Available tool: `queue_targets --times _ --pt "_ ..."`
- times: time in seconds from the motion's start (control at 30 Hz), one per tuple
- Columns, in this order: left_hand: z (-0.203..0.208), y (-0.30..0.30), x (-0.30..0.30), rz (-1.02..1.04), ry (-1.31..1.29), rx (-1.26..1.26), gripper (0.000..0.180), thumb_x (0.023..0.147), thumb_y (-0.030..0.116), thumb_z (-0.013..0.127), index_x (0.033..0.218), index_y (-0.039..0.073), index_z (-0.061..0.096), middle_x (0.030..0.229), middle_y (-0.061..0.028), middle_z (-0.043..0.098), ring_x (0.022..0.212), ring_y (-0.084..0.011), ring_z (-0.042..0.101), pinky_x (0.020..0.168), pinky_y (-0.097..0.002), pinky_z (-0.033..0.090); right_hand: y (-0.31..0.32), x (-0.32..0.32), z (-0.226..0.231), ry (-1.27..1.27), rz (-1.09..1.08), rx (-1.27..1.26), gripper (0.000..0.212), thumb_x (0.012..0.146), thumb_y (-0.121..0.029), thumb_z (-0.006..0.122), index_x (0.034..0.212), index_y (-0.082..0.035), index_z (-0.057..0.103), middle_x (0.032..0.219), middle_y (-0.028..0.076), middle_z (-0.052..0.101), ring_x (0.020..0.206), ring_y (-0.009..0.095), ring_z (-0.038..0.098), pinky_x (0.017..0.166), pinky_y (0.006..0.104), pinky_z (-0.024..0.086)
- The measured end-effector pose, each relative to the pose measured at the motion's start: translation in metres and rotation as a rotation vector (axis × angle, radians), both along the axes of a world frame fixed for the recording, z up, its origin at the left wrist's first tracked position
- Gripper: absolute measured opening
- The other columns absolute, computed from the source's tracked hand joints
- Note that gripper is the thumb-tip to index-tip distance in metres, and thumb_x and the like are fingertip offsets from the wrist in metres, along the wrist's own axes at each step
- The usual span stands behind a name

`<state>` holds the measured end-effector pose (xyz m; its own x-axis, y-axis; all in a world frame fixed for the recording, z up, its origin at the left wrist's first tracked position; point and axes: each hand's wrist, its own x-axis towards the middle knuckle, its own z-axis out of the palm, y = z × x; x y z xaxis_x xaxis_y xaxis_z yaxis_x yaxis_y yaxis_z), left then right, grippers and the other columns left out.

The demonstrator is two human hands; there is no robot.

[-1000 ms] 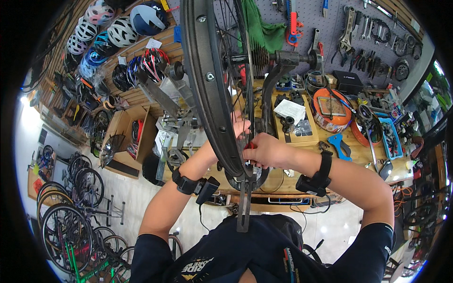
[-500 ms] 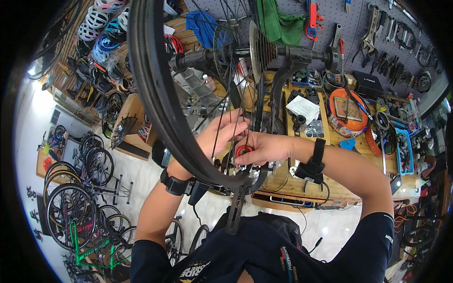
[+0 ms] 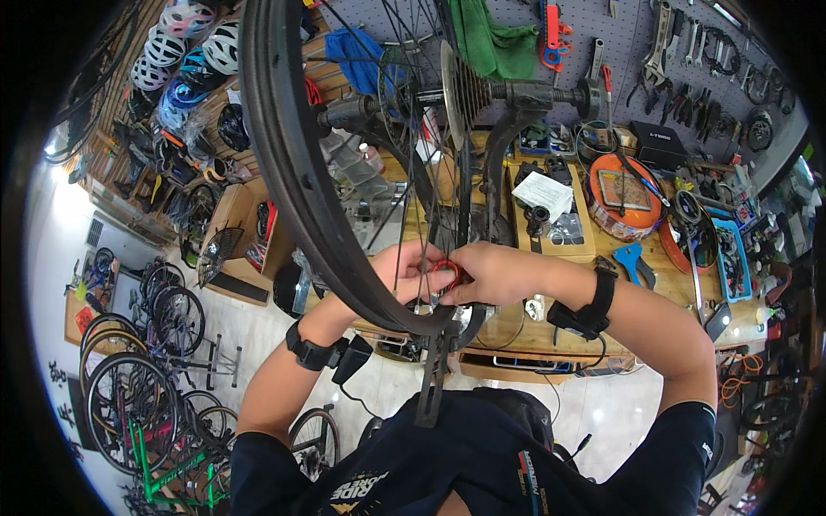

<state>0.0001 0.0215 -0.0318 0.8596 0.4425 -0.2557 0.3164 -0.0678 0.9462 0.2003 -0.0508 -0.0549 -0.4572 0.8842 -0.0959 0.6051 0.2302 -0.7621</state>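
Observation:
A bicycle wheel (image 3: 280, 146) stands upright in a black truing stand (image 3: 506, 142), its cassette (image 3: 456, 93) at the hub. Both my hands meet low among the spokes, close to the rim's near end. My right hand (image 3: 492, 268) has its thumb and fingers closed on a red round spoke wrench (image 3: 449, 268) at the spoke ends. From inside the rim's left side, my left hand (image 3: 408, 265) reaches between the spokes, with its bent fingers pressed against the same wrench. The fingers partly cover the wrench and the spoke it sits on.
On the wooden bench (image 3: 551, 322) lie an orange round tin (image 3: 626, 193), a blue-handled tool (image 3: 633, 261) and a blue tray (image 3: 731, 258). Wrenches and pliers hang on the pegboard (image 3: 585, 21). Helmets (image 3: 163, 47) and parked bicycles (image 3: 138, 404) are at the left.
My left hand has come down from higher on the spokes to the red spoke wrench. My right hand has shifted slightly right and turned its back upward. The whole view has shifted a little.

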Motion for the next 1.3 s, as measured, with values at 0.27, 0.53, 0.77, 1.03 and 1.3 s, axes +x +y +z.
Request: queue_targets --times 0.27,0.53,0.77,1.03,1.3 --pt "-0.002 0.001 0.019 -0.072 0.204 0.392 0.036 0.085 0.035 0.075 0.074 0.003 0.062 0.059 0.0059 0.05 0.055 -0.0035 0.04 0.048 -0.0253 0.033 0.002 0.041 0.015 -0.051 -0.184 -0.029 0.031 0.082 -0.025 0.073 0.087 0.004 0.066 0.077 0.013 0.066 0.072 0.023 0.064 0.066 0.0343 0.051" --pt "-0.019 -0.011 0.022 0.074 0.061 0.74 0.034 0.081 0.028 0.076 0.073 -0.003 0.064 0.056 -0.0129 0.053 0.049 -0.0192 0.046 0.048 -0.0346 0.037 0.003 0.015 0.018 0.289 -0.327 -0.388 0.042 0.093 -0.038 0.061 0.082 0.003 0.066 0.072 0.01 0.064 0.063 0.014 0.062 0.059 0.029 0.05" --pt "-0.021 -0.003 0.012 0.021 -0.015 0.278 0.024 0.085 0.017 0.072 0.092 -0.005 0.064 0.068 -0.008 0.063 0.059 -0.0126 0.056 0.057 -0.0287 0.045 0.012 -0.01 -0.008 0.043 -0.382 -0.18 0.055 0.091 -0.048 0.059 0.086 0.005 0.068 0.073 0.018 0.066 0.069 0.028 0.066 0.067 0.0387 0.051" --pt "-0.002 0.037 -0.036 -0.016 -0.219 -0.463 0.056 0.095 0.025 0.058 0.14 -0.002 0.036 0.127 -0.0161 0.057 0.109 -0.0231 0.062 0.094 -0.0358 0.049 0.025 -0.026 -0.018 -0.026 -0.484 -0.205 0.063 0.088 -0.054 0.059 0.078 0.007 0.066 0.069 0.018 0.063 0.064 0.029 0.061 0.064 0.0381 0.051" --pt "0.06 -0.029 -0.017 0.332 -0.831 0.145 0.055 0.094 0.024 0.055 0.141 -0.001 0.04 0.141 -0.0128 0.045 0.131 -0.0257 0.044 0.109 -0.0396 0.034 0.026 -0.033 0.014 -0.02 -0.441 -0.519 0.058 0.09 -0.052 0.053 0.066 0.001 0.056 0.058 0.013 0.051 0.046 0.027 0.047 0.044 0.0423 0.041"
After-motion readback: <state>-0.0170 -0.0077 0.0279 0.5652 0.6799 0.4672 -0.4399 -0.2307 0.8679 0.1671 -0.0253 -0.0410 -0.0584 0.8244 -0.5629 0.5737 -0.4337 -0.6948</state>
